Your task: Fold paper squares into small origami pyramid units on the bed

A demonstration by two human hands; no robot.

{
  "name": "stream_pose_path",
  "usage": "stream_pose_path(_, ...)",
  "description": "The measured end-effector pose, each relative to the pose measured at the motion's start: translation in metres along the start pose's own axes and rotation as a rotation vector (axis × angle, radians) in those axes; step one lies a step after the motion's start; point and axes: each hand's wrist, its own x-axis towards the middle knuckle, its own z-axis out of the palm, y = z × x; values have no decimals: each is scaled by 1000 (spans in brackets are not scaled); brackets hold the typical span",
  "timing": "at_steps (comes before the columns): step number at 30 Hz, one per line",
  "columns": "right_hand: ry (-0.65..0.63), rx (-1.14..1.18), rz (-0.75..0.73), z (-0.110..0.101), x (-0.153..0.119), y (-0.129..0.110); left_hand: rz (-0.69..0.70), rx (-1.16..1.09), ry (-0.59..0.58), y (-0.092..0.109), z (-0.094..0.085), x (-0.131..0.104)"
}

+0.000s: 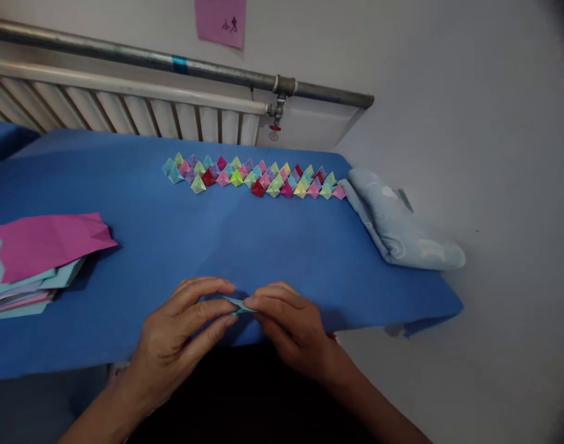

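Observation:
Between my two hands, low over the near edge of the table, is a small folded piece of light blue paper (239,304). My left hand (187,327) pinches its left side with the fingertips. On the opposite side, my right hand (289,320) grips it with thumb and fingers closed. Most of the paper is hidden by the fingers. Farther back lie rows of small folded paper pieces (236,178) in pink, red, green, yellow, blue and purple.
A stack of coloured paper sheets (32,287) lies at the left, topped by a magenta sheet (55,242). A folded light blue cloth (397,222) rests at the right end of the blue-covered table (184,240). Behind are a radiator (138,114) and a metal pipe (226,73).

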Motion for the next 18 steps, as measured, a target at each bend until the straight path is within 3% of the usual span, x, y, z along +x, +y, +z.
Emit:
stream_pose_path(8,-21,-34,-46,-2,0,0,-35,-62,-27,-2,1,1)
stream_pose_path(18,-133,-3,14,-4,2,-3,-153,-189,-40,-4,2,-2)
